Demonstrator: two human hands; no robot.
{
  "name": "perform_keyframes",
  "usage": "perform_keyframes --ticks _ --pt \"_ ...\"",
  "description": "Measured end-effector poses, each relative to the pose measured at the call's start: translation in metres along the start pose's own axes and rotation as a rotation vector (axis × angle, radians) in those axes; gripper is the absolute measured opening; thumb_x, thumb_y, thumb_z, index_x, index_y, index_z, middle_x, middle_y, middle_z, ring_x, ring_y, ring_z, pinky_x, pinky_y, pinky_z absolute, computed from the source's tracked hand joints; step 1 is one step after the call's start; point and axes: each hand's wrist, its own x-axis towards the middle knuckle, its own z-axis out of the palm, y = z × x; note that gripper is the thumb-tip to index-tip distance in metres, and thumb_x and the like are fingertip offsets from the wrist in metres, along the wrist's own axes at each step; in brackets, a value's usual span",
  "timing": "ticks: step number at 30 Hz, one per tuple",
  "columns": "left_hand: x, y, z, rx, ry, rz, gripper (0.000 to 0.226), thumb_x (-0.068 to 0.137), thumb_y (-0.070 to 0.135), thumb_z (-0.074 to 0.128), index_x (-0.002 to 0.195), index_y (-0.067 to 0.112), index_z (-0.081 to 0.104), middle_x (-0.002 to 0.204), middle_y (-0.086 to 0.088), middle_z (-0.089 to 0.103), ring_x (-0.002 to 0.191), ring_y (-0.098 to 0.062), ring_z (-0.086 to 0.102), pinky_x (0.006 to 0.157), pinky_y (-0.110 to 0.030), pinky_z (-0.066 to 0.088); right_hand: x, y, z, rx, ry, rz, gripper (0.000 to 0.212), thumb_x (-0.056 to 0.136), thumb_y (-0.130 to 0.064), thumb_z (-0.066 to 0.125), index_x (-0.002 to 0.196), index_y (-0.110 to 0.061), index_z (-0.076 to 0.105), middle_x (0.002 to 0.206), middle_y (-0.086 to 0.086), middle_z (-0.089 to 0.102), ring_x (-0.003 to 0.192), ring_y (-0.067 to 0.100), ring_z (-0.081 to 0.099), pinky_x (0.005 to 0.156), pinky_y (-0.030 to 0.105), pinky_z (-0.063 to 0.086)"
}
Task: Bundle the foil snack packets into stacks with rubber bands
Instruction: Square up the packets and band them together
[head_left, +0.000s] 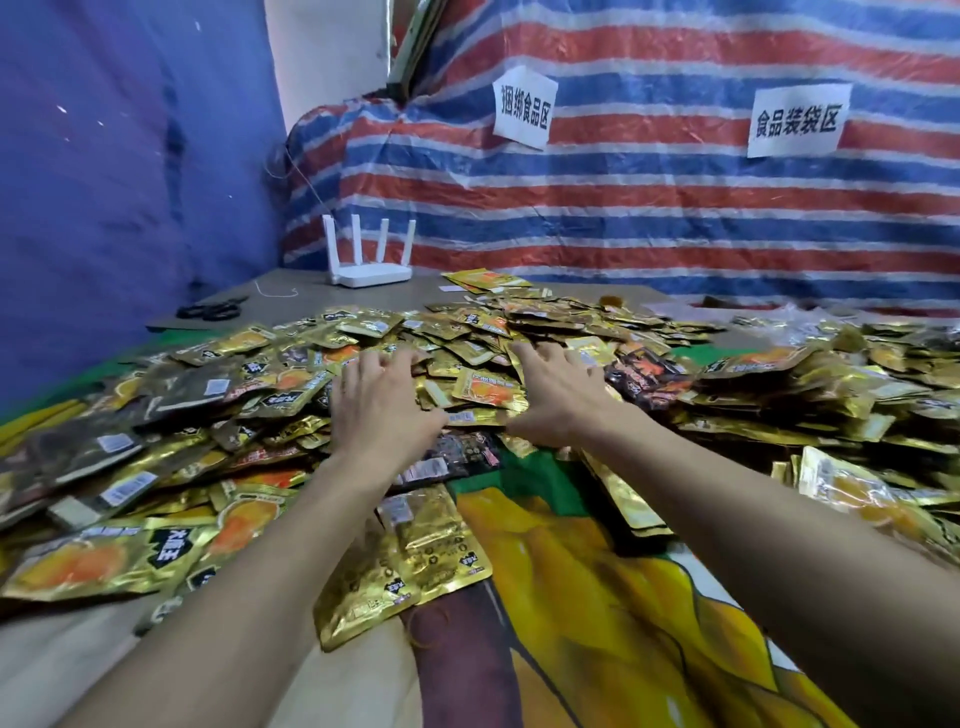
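1. Found the gold foil snack packets (467, 332) heaped loose and unsorted over a printed cloth (597, 597) on the table (311, 283), spread from the left edge to the right and back toward the far end. Noted a few dark red-and-black packets (639, 379) mixed in.
2. Saw the left hand (382, 405) palm down on the middle of the heap, fingers splayed and slightly bent, resting on the packets and gripping none.
3. Saw the right hand (556, 395) just beside it in the same way: palm down, fingers spread, laid on the packets with nothing pinched. Noted an orange-printed packet (485, 387) lying between the two hands.
4. Found a strip of bare cloth between the forearms, with several gold packets (415, 551) lying loose beside the left forearm.
5. Spotted a white router (371, 270) with four upright antennas at the far end of the table, and black scissors (213, 310) to its left on bare table top. Could not tell whether the thin pale loop (280, 293) between them was a rubber band or string.
6. Saw a red, white and blue striped tarpaulin (623, 208) behind the table bearing two paper signs (523, 111), and a blue sheet (104, 182) hanging at the left.
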Motion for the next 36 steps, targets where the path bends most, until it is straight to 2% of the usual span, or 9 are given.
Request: perform_keyframes --ticks 8,12,14,18,21,27,30,34,36 --pt "0.025 -0.017 -0.024 0.379 -0.160 -0.258 0.081 0.081 0.050 0.072 0.148 0.023 0.035 0.162 -0.018 0.017 0.147 -0.049 0.015 0.112 -0.076 0.008 0.039 -0.019 0.027 -0.046 -0.122 -0.008 0.101 0.079 -0.037 0.072 0.158 -0.023 0.010 0.163 0.020 0.012 0.150 0.043 0.013 0.117 0.067 0.017" --pt "0.045 -0.034 -0.026 0.354 -0.313 -0.455 0.110 0.081 0.070 0.064 0.160 0.018 0.009 0.165 -0.026 -0.002 0.146 -0.060 0.005 0.110 -0.079 0.012 0.046 -0.022 0.032 -0.067 -0.197 -0.015 0.084 0.083 -0.039 0.064 0.153 -0.017 0.022 0.160 0.020 0.022 0.148 0.043 0.019 0.115 0.066 0.023" --pt "0.052 -0.040 -0.023 0.347 -0.365 -0.491 0.112 0.080 0.075 0.060 0.161 0.019 0.007 0.164 -0.026 0.007 0.145 -0.058 0.014 0.112 -0.073 0.021 0.046 -0.024 0.035 -0.077 -0.220 -0.040 0.069 0.086 -0.035 0.058 0.147 -0.016 0.032 0.152 0.018 0.035 0.142 0.042 0.029 0.112 0.062 0.032" --pt "0.057 -0.038 -0.026 0.491 -0.351 -0.308 0.061 0.093 0.050 0.057 0.139 0.012 0.051 0.141 -0.018 0.052 0.126 -0.043 0.050 0.102 -0.059 0.046 0.045 -0.029 0.038 -0.088 -0.138 -0.084 0.045 0.095 -0.028 0.049 0.138 -0.016 0.041 0.142 0.016 0.043 0.131 0.039 0.040 0.110 0.062 0.031" --pt "0.053 -0.032 -0.025 0.523 -0.324 -0.145 0.030 0.092 0.019 0.055 0.121 0.011 0.056 0.118 -0.015 0.061 0.115 -0.038 0.057 0.097 -0.056 0.051 0.042 -0.030 0.037 -0.103 -0.066 -0.086 0.042 0.095 -0.025 0.051 0.135 -0.015 0.042 0.139 0.016 0.045 0.129 0.038 0.043 0.104 0.061 0.034" --pt "0.035 -0.031 -0.024 0.555 -0.154 0.019 0.015 0.092 0.009 0.058 0.107 0.014 0.058 0.101 -0.008 0.063 0.106 -0.032 0.063 0.076 -0.037 0.041 0.035 -0.031 0.038 -0.105 0.055 -0.077 0.028 0.087 -0.023 0.062 0.113 -0.014 0.055 0.129 0.013 0.051 0.123 0.038 0.048 0.098 0.055 0.039" --pt "0.028 -0.030 -0.027 0.534 -0.152 0.009 0.018 0.093 0.007 0.055 0.109 0.016 0.056 0.107 -0.006 0.063 0.105 -0.031 0.062 0.075 -0.036 0.036 0.030 -0.027 0.037 0.020 0.097 -0.083 0.019 0.089 -0.016 0.059 0.108 -0.013 0.056 0.111 0.009 0.048 0.111 0.035 0.052 0.087 0.048 0.045" --pt "0.023 -0.024 -0.038 0.468 -0.115 -0.008 0.031 0.093 0.007 0.054 0.121 0.021 0.056 0.106 -0.006 0.062 0.109 -0.031 0.058 0.079 -0.038 0.034 0.019 -0.026 0.034 0.178 0.116 -0.099 0.018 0.092 -0.007 0.056 0.109 -0.008 0.051 0.122 0.017 0.050 0.099 0.035 0.055 0.078 0.043 0.050" --pt "0.021 -0.018 -0.043 0.411 -0.087 0.003 0.025 0.093 0.010 0.054 0.116 0.021 0.055 0.106 -0.007 0.062 0.100 -0.031 0.056 0.079 -0.039 0.035 0.013 -0.027 0.030 0.242 0.131 -0.079 0.016 0.093 -0.006 0.054 0.106 -0.009 0.046 0.112 0.016 0.055 0.089 0.032 0.055 0.072 0.043 0.049"
